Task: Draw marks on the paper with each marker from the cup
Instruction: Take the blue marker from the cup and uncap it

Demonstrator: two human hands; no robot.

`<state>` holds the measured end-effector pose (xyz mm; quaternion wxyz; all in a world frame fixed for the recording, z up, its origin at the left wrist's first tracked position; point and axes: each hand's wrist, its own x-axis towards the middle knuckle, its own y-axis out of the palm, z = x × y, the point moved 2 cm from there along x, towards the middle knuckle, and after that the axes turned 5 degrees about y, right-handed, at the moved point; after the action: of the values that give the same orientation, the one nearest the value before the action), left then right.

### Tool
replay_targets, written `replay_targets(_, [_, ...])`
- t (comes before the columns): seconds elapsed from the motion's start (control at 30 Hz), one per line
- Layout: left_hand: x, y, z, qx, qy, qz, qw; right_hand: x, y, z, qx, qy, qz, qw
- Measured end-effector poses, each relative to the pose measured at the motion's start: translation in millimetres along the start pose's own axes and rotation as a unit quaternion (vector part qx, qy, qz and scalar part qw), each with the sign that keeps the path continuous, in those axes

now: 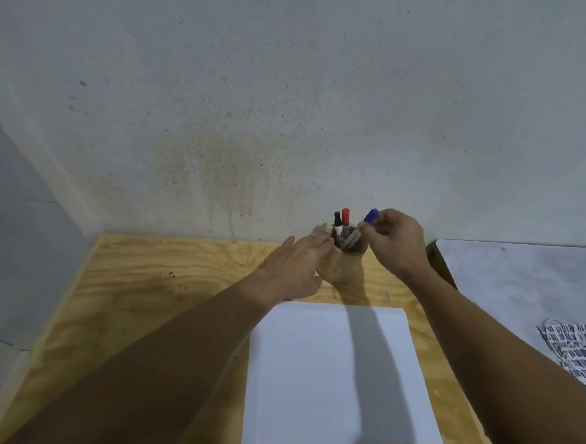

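A tan wooden cup (345,264) stands at the back of the plywood table (150,292), close to the wall. A black-capped marker (337,220) and a red-capped marker (345,219) stick up from it. My right hand (398,245) pinches a blue-capped marker (371,216) just above the cup's right rim. My left hand (295,266) lies against the cup's left side, fingers stretched out around it. A blank white sheet of paper (296,376) lies flat in front of the cup, partly shaded by my right arm.
A grey concrete wall (292,101) rises directly behind the cup. To the right stands a grey marble-like surface (521,277) with a black-and-white patterned cloth (572,345) on it. Bare plywood stretches left of the paper.
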<state>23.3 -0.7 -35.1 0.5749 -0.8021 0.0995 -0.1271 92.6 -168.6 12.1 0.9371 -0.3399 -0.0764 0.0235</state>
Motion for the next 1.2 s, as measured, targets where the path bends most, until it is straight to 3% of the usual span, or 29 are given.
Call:
replay_targets(0.27, [-5,-4,-1,0.012,-0.002,0.007,1.000,-7,-24,39,0.071,-0.044,-0.051,0.995])
replay_targets(0.5, [-39,2,10,0.040,-0.053,-0.004,0.998,-33,-11,41,0.075,-0.025,0.053,0.995])
replay_targets(0.7, [-82,26,34,-0.005,-0.106,-0.004,0.994,-59,21,31,0.084,-0.008,0.144,0.986])
replay_targets(0.87, [-112,41,47,-0.035,-0.100,-0.059,0.993,-75,47,20,0.155,0.061,0.253,0.953])
replay_targets(1.07, [-129,60,57,-0.037,-0.080,-0.066,0.994,-82,66,0,0.286,0.194,0.308,0.886])
replay_targets(1.2, [-133,70,60,-0.046,-0.072,-0.096,0.992,-88,73,-15,0.361,0.208,0.320,0.851])
